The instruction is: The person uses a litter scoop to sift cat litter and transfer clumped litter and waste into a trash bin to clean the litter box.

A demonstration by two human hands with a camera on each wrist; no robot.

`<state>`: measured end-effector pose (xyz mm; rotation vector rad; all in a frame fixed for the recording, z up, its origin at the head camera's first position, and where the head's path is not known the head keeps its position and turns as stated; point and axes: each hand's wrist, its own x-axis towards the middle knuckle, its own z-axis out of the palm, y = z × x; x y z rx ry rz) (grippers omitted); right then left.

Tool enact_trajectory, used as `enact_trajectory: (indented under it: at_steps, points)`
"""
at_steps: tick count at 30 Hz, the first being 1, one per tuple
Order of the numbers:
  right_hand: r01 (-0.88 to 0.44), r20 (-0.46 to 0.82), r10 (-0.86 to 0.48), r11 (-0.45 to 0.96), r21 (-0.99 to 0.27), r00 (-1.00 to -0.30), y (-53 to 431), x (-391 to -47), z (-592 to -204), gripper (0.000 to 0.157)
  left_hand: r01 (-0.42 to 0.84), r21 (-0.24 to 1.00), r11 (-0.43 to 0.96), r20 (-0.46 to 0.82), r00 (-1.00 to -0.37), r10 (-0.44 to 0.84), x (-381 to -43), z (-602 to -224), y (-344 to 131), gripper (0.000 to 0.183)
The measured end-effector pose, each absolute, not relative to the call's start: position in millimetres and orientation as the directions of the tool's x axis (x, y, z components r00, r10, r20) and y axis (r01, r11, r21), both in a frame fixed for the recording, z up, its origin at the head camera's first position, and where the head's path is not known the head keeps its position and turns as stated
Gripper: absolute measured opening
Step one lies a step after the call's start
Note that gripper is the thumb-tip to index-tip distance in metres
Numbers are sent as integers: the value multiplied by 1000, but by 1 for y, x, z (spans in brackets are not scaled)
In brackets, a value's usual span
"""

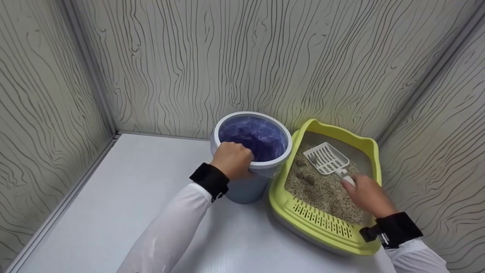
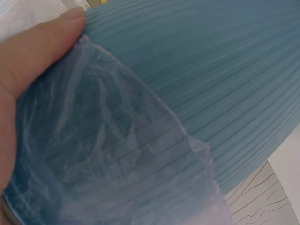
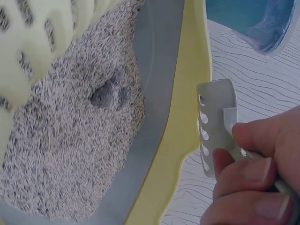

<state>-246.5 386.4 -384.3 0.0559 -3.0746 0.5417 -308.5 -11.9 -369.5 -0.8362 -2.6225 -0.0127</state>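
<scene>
My left hand point(image 1: 233, 159) grips the near rim of a blue-grey ribbed trash bin point(image 1: 245, 189). A thin purple bag point(image 2: 126, 131) lines the bin, and its edge hangs over the outside beside my thumb. My right hand point(image 1: 365, 194) holds a white slotted litter scoop point(image 1: 333, 161) by its handle, fingers curled round it. The scoop's head is over the litter box point(image 1: 279, 199), with a small dark clump point(image 1: 313, 158) showing at its left side. Beige pellet litter point(image 1: 327, 199) fills the box's floor, and darker clumps point(image 1: 306, 178) lie on its left part.
The yellow-green box stands right of the bin, close against it, with a perforated front ledge point(image 1: 322, 220). Both stand on a white table point(image 1: 125, 197). Wood-patterned panels point(image 1: 182, 68) enclose the back and sides.
</scene>
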Motion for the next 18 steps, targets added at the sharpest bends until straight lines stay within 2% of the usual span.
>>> enact_trajectory:
  at_steps: [8,15,18]
  points:
    - [-67,34,-59,936,-346,-998,384,-248,-380,37,564,-102,820,382,-739,556,-309,-369,-12,57]
    - [-121,129,-81,934,-335,-988,381,-247,-358,43,562,-105,820,375,-741,556,-310,-368,-11,57]
    - [-133,157,-85,934,-331,-984,376,-246,-345,40,561,-105,821,364,-747,557,-309,-369,-11,58]
